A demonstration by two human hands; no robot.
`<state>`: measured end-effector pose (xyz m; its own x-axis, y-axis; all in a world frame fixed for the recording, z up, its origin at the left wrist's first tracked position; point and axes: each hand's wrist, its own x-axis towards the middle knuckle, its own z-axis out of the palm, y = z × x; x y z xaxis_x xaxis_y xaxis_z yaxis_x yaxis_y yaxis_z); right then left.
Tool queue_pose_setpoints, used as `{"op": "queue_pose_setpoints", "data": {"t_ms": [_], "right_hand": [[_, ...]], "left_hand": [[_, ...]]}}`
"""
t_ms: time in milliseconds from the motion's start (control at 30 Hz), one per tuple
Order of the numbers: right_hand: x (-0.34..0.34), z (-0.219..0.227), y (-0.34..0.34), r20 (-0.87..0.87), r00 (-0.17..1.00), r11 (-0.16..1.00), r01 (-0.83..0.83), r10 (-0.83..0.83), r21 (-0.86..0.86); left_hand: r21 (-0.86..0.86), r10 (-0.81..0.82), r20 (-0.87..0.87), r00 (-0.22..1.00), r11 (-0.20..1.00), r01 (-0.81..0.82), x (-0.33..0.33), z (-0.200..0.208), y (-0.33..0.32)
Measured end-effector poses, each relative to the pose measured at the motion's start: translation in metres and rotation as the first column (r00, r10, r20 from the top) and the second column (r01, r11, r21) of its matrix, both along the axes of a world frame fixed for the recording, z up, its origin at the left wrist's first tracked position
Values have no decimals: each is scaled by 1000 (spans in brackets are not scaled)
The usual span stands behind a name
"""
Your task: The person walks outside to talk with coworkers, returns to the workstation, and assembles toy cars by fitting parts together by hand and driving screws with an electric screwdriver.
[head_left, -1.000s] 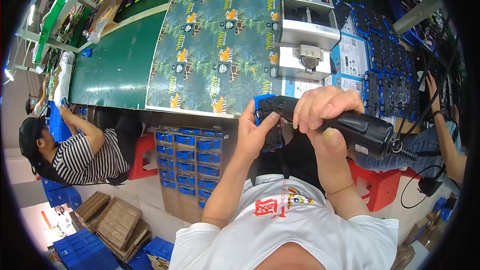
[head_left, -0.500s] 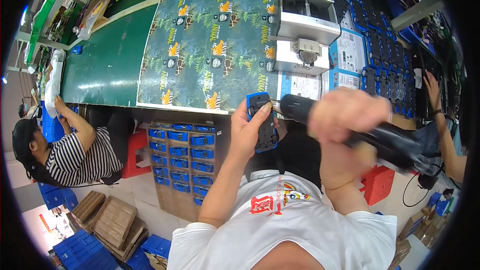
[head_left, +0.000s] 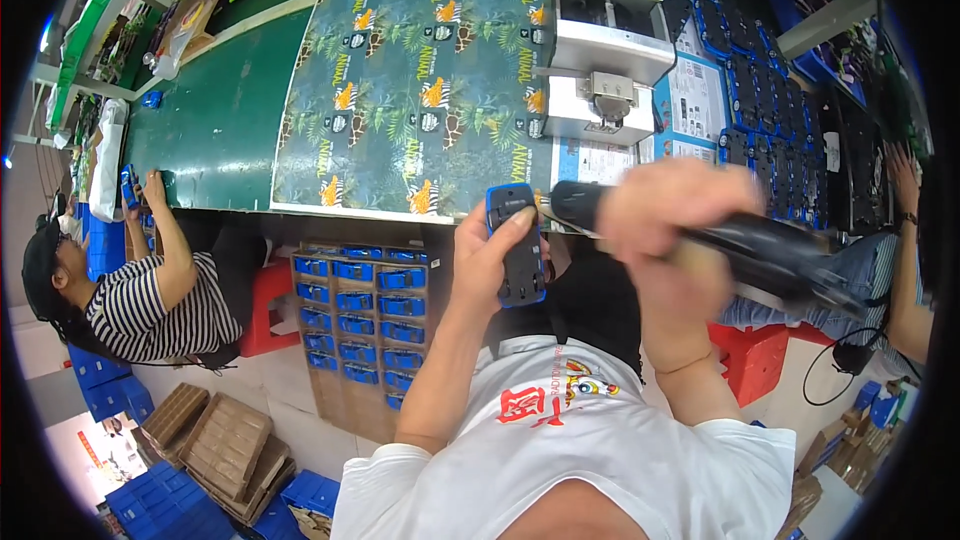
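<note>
A green table, shiny across its bare left part. A pale frame with a green strip stands beside the left edge, a small bright light beyond it; a grey beam slants by the right edge. Off the near edge, on pale floor, a red stool at left, a second stool at right

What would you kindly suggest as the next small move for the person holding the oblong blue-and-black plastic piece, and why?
Perhaps the right hand should steady the black cylindrical power tool before pressing it anywhere: that hand looks blurred, and the tool's nose points toward the upper part of the oblong blue-and-black plastic piece, close to the thumb of the left hand.
</note>
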<state>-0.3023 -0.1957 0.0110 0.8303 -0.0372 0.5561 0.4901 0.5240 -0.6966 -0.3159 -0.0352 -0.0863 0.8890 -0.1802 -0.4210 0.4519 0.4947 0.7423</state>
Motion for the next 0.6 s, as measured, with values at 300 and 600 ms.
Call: {"op": "queue_pose_setpoints", "data": {"t_ms": [300, 600], "right_hand": [[14, -13, -1, -5, 999, 999, 46, -46, -7], [1, -11, -5, -14, 999, 998, 33, -32, 45]], "left_hand": [[-33, -69, -6, 998, 997, 69, 2, -3, -3], [-68, -57, 3, 998, 996, 57, -4, 1, -13]]}}
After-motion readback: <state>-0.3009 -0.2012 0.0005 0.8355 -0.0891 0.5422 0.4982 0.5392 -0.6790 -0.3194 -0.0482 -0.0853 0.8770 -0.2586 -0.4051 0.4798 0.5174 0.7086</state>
